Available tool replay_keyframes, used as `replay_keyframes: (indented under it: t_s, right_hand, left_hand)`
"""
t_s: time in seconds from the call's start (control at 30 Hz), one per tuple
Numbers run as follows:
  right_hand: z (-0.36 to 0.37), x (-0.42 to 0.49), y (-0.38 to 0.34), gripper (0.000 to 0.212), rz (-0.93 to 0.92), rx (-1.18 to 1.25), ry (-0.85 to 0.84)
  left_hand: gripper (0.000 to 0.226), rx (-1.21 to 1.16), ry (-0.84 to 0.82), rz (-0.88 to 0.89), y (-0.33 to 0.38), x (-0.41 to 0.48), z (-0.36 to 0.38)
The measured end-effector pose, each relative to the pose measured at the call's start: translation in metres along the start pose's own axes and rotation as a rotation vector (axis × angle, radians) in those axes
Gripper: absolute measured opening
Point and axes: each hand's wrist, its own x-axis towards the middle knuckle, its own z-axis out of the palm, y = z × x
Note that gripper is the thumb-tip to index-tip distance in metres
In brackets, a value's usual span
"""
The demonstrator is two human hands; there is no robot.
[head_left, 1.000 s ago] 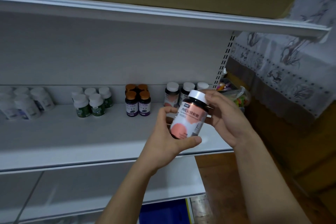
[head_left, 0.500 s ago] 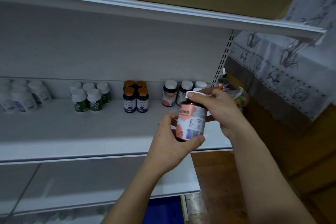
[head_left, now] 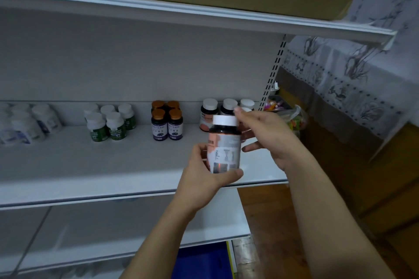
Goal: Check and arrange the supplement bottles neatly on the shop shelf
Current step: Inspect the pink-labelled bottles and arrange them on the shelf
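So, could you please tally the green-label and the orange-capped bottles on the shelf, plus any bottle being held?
green-label bottles: 5
orange-capped bottles: 4
held bottle: 1
Total: 10

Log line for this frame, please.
phase: label check | left hand grips white-capped bottle by lower body, upright, before shelf | right hand open, fingertips at cap | matching bottles at shelf back

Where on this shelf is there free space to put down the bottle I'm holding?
The front strip of the shelf is bare, ahead of every group. Also free: the gaps either side of the orange-capped bottles, toward the green-label bottles and the white-capped dark bottles. Crowded: the back right corner, behind your right hand.
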Motion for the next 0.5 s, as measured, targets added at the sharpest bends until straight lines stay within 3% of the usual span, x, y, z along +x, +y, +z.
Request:
replay_keyframes:
  t_s: [0.1, 0.27, 0.33, 0.5]
  right_hand:
    - [0.01, -0.004, 0.007, 0.029, -0.064, -0.099, 0.007]
    - [0.02, -0.004, 0.017, 0.044, -0.033, -0.198, 0.041]
    - [0.024, -0.002, 0.02, 0.049, -0.045, -0.288, 0.077]
    - [0.026, 0.007, 0.032, 0.037, 0.002, -0.422, 0.07]
  left_hand:
    - [0.072, 0.27, 0.135, 0.08, -0.006, 0.003, 0.003]
    - [0.08, 0.465, 0.246, 0.121, -0.025, 0.01, 0.004]
    - [0.081, 0.498, 0.238, 0.134, -0.03, 0.012, 0.005]
    - [0.081, 0.558, 0.084, 0.165, -0.042, 0.021, 0.002]
